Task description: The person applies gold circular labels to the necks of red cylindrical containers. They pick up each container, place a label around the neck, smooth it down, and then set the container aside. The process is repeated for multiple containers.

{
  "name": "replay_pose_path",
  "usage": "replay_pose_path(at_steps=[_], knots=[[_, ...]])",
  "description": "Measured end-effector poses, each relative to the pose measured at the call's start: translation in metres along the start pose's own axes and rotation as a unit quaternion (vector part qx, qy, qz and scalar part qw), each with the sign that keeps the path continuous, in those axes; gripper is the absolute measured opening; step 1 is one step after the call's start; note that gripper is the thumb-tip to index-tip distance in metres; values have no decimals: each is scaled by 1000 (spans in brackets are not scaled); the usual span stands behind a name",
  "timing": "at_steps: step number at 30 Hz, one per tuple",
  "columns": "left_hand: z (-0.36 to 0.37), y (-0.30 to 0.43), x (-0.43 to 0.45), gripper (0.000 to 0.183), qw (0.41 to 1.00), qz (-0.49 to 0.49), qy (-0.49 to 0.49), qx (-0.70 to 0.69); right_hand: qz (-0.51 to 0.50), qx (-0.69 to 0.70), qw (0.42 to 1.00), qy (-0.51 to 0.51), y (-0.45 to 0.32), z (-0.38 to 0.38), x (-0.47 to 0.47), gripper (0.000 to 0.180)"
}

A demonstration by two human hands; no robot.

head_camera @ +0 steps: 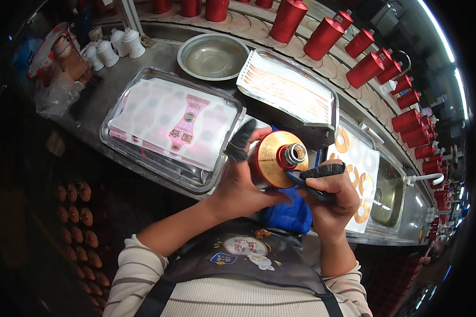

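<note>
A red bottle (295, 153) with a bare threaded mouth faces up toward me, a gold ring-shaped label (270, 152) lying around its neck on the shoulder. My left hand (242, 186) steadies the bottle's side, a black finger cot on one finger. In my right hand (333, 194) is a dark flat scraper-like tool (297, 177), its tip against the label near the neck. That hand also wears a black finger cot. A blue cloth (287, 212) lies below the bottle. To the right, a white sheet (371, 158) carries several gold C-shaped labels (361, 211).
Left stands a metal tray (206, 181) with printed label sheets (158, 115). Beyond are a metal bowl (210, 59), a tray of white strips (285, 89) and white caps (133, 42). A sink (388, 196) with a white tap (424, 178) is right. Red bottles (325, 37) line the curved conveyor (258, 27).
</note>
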State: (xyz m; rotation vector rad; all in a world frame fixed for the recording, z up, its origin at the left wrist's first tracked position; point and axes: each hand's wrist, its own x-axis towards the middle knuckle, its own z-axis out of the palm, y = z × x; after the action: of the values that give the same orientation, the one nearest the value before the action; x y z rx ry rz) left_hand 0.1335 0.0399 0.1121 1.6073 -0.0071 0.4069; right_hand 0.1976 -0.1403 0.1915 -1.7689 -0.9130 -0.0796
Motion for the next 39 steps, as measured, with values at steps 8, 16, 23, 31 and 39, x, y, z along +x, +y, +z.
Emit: replay_pose_path(at_steps=[8, 16, 23, 31, 39], knots=[[10, -21, -2, 93, 986, 98, 27, 134, -73, -80, 994, 18, -10, 17, -3, 33], [12, -14, -5, 89, 964, 185, 73, 176, -15, -48, 993, 107, -6, 16, -27, 35], [24, -32, -9, 106, 977, 162, 87, 110, 112, 65, 984, 122, 1, -1, -29, 27], [6, -21, 8, 96, 992, 86, 31, 84, 69, 8, 995, 77, -20, 23, -9, 22], [2, -6, 11, 88, 987, 79, -16, 138, 189, 19, 975, 112, 1, 8, 12, 19]])
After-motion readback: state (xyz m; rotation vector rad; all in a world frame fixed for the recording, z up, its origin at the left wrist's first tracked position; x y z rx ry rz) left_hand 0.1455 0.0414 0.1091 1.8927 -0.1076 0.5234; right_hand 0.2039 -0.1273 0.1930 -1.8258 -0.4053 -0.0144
